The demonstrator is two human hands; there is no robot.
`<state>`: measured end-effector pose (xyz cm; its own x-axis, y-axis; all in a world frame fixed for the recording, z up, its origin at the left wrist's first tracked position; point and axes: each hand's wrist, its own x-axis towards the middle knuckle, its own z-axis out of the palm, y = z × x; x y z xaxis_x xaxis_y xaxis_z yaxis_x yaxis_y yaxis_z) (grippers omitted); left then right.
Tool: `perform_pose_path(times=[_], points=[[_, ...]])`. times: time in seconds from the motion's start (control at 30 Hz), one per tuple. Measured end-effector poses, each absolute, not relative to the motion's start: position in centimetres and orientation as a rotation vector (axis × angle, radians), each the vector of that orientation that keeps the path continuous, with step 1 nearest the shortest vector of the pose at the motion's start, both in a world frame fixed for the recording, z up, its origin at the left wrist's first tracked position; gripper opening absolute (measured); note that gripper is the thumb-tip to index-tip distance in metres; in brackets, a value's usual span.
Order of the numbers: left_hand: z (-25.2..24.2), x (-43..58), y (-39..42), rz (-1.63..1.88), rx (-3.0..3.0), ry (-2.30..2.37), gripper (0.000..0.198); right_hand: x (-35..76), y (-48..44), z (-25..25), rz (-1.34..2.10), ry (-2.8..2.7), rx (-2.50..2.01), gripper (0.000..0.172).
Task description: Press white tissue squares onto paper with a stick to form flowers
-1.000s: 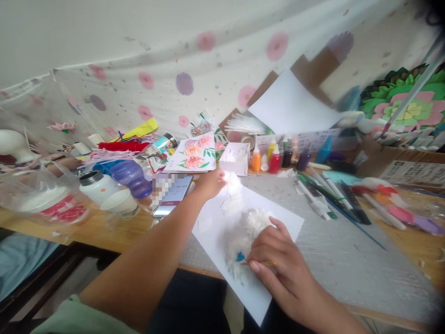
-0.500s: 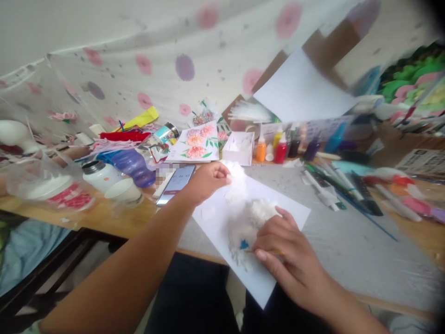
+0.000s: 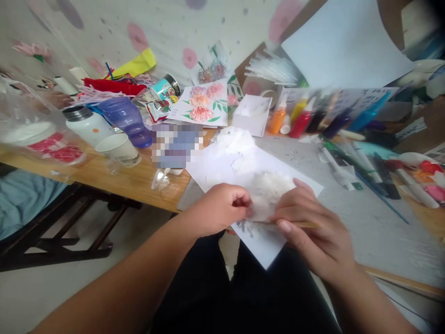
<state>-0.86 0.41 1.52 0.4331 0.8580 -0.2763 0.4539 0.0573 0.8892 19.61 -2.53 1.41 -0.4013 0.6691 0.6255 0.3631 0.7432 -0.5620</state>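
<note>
A large white paper sheet (image 3: 219,167) lies on the grey mat at the centre, with a white fluffy pile (image 3: 234,141) near its back corner and another white pile (image 3: 271,185) beside my hands. My left hand (image 3: 229,206) is closed in a pinch on a thin white piece (image 3: 259,208) over the sheet. Just to its right, my right hand (image 3: 309,222) is wrapped round a thin wooden stick (image 3: 302,225), whose tip reaches towards the white piece. Motion blurs the fingertips of both hands.
Behind the sheet stand a flower picture (image 3: 203,104), a white box (image 3: 252,116) and paint bottles (image 3: 278,116). To the left are a paper cup (image 3: 120,148), a white bottle (image 3: 88,125) and a phone (image 3: 177,146). Pens and a blue brush (image 3: 385,204) lie right.
My left hand has moved from the back pile towards my right hand and now holds a thin white piece. The view has tilted downward. The blue spot near the stick is no longer visible.
</note>
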Motion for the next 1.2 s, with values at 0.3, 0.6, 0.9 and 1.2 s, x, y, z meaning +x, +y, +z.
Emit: perform_pose_path(times=[0.3,0.6,0.9,1.2], points=[[1.3,-0.9,0.4,0.424,1.691,1.252,0.01,19.6,-2.3,0.5,0.453,-1.807,-0.809,0.017],[1.7,-0.8,0.1,0.444,1.773,1.255,0.007,18.8,-2.2,0.9,0.327,-2.07,-0.947,0.014],[1.8,-1.3,-1.3,0.554,1.951,1.212,0.006,18.5,-2.2,0.7,0.268,-2.115,-0.964,0.015],[2.0,-3.4,-1.8,0.669,2.187,1.045,0.017,19.1,-1.9,0.7,0.381,-1.939,-0.935,0.014]])
